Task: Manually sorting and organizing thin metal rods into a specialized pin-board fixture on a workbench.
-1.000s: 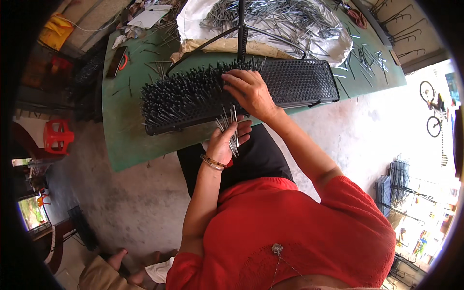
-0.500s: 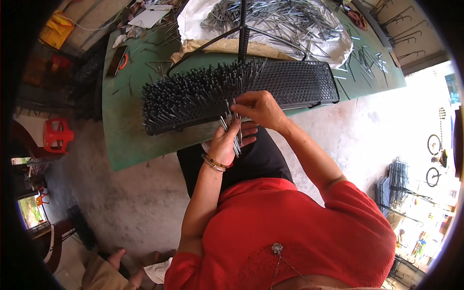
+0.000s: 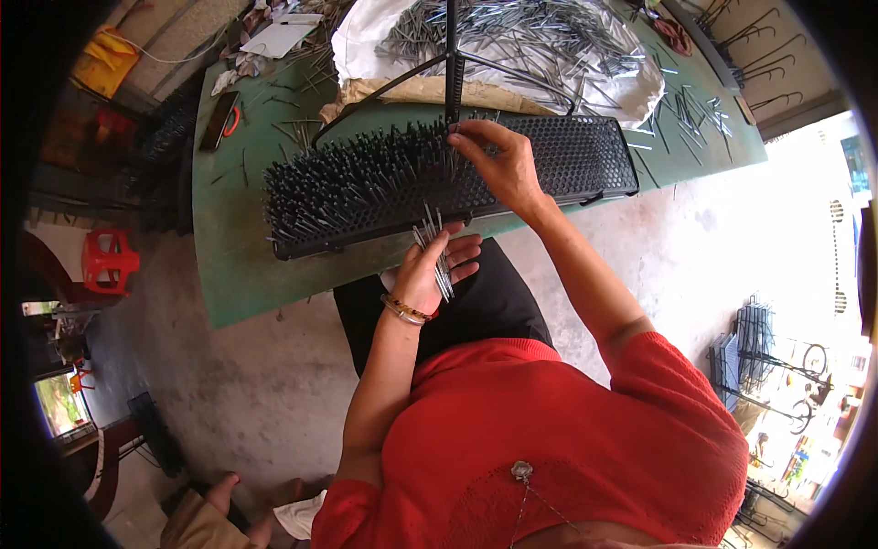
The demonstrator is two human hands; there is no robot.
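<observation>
My left hand (image 3: 422,277), palm up, holds a loose bundle of thin metal rods (image 3: 444,279) under the thumb, fingers spread out to the right. Ahead and to the right of it, my right hand (image 3: 508,167) reaches over a long black perforated rack (image 3: 576,160), thumb and fingertips drawn narrow; cannot tell whether a rod sits between them. Left of those fingertips, the holes are densely filled with upright rods (image 3: 338,188), some leaning; beneath and right of the right hand, the holes show bare. Just beyond the fingertips stands a black post (image 3: 452,78) with splayed legs. Farther beyond, a white sheet (image 3: 359,37) carries a heap of loose rods (image 3: 530,41). The green bench (image 3: 242,279) lies under the rack, with more scattered rods (image 3: 686,114) well off to the right hand's far right.
</observation>
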